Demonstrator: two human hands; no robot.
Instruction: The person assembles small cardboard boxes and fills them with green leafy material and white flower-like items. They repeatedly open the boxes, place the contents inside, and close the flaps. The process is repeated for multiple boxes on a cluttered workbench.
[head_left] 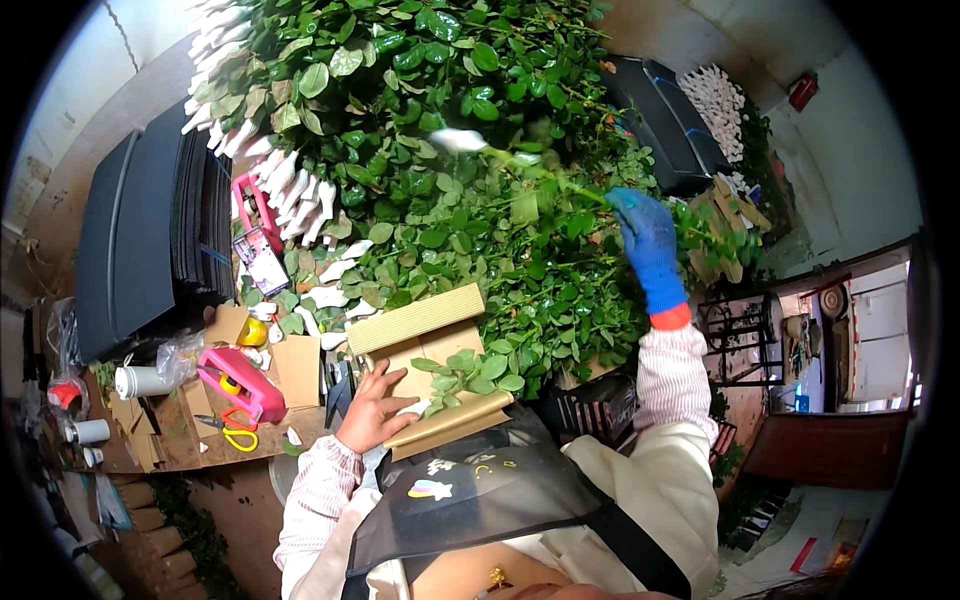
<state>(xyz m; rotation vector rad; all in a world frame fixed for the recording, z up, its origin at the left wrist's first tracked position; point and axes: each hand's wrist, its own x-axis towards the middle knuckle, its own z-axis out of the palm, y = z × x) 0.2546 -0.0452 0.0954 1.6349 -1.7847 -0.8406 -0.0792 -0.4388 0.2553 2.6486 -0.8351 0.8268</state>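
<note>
In a blue glove with a red cuff, my right hand (pixel 643 228) is closed on a leafy rose stem (pixel 560 183). The stem slants up to the left, and its white-sleeved bud (pixel 458 140) is blurred by motion. My left hand (pixel 377 405) is bare and lies with its fingers apart on a corrugated cardboard sheet (pixel 418 316). The sheet's near edge (pixel 450 425) curls up against my apron. Beside that hand, a leafy rose stem (pixel 470 376) rests on the cardboard, with a bit of white near my thumb.
A large heap of leafy roses (pixel 430 70) with white-sleeved buds covers the far bench. Dark stacked sheets (pixel 150 220) stand left. Nearer are a pink tape dispenser (pixel 243 384), yellow-handled scissors (pixel 238 428) and a white cup (pixel 137 381). Another dark stack (pixel 660 120) stands far right.
</note>
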